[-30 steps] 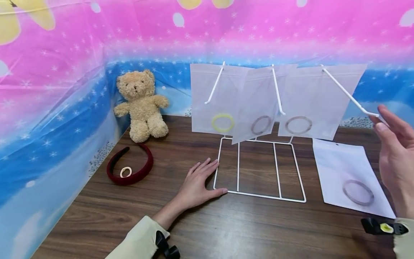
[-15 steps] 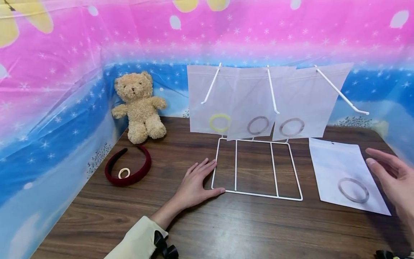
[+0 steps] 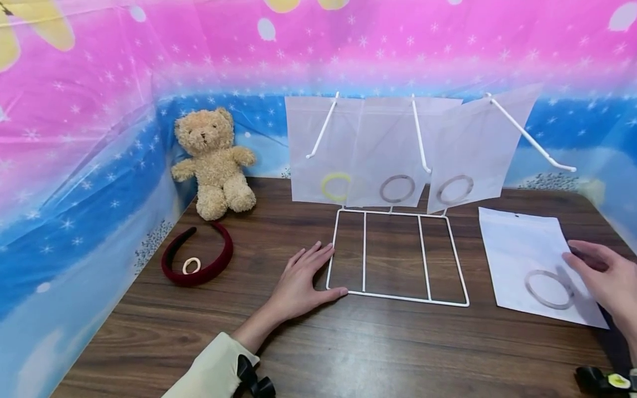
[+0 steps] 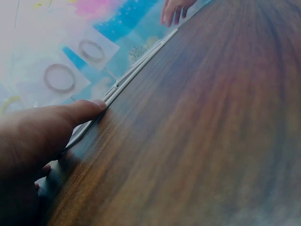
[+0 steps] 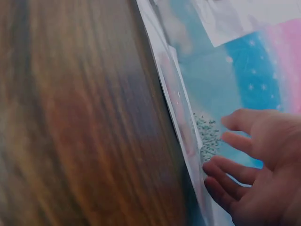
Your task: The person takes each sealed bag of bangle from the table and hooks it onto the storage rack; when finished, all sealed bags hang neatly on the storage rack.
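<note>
My left hand rests spread at the left corner of a white wire display rack, fingertips and thumb on its base frame. In the left wrist view, the left thumb lies against the wire. Three frosted bags hang from the rack's prongs; the left bag holds a yellow ring, the middle bag and right bag greyish ones. A fourth frosted bag with a greyish ring lies on the table. My right hand is over its right edge, fingers loosely bent and apart.
A plush teddy bear sits against the patterned cloth backdrop at the back left. In front of it lies a dark red headband with a small cream ring inside its curve. The rack's prongs stick out forward above the wooden table.
My right hand has left the tip of the right prong and come down to the bag on the table. The hanging bags have swung a little. My left hand stays in place.
</note>
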The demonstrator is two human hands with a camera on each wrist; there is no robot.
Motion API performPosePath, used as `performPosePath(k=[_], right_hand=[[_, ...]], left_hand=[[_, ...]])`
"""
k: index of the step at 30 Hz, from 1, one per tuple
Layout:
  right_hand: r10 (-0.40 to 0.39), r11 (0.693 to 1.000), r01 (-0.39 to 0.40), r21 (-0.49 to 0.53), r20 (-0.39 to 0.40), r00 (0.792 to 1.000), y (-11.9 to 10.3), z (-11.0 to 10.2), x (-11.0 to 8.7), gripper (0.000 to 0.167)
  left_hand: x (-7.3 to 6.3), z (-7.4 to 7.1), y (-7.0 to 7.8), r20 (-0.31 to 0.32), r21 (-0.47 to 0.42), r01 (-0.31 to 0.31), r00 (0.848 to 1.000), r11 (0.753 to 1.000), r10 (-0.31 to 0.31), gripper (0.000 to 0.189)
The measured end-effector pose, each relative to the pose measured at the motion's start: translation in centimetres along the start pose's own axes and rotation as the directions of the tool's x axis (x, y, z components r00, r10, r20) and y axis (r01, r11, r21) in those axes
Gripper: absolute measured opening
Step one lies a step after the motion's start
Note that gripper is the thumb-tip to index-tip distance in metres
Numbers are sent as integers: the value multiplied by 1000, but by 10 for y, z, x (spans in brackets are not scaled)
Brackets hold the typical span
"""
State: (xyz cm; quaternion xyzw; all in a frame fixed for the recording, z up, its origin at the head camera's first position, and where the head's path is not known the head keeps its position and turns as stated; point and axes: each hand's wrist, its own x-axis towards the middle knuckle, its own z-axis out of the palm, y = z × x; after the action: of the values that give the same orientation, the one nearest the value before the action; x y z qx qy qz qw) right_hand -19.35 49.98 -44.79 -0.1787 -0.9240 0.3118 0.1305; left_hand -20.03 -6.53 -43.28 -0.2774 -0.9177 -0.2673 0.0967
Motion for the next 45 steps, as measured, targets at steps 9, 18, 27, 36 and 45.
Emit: performPosePath(k=[9, 18, 27, 36, 45], right_hand=[[-44, 997, 44, -65, 15, 999, -14, -6, -5, 69], [-4, 1000, 4, -15, -36, 999, -16, -1, -3, 54], [52, 999, -51, 14, -57, 997, -12, 0, -2, 44], [18, 999, -15, 49, -51, 999, -4, 3, -1, 44], [-27, 985, 32, 168, -37, 999, 1, 1, -10, 45]], left_hand=[[3, -5, 0, -28, 4, -10, 1000, 1000, 10, 88], [3, -5, -2, -15, 8, 8, 1000, 1000, -8, 88], [2, -3, -1, -11, 7, 7, 1000, 1000, -7, 88], [1, -2, 1, 7, 0, 16, 1000, 1000, -16, 88], [0, 1, 0, 21, 0, 19, 1000, 1000, -19, 88]])
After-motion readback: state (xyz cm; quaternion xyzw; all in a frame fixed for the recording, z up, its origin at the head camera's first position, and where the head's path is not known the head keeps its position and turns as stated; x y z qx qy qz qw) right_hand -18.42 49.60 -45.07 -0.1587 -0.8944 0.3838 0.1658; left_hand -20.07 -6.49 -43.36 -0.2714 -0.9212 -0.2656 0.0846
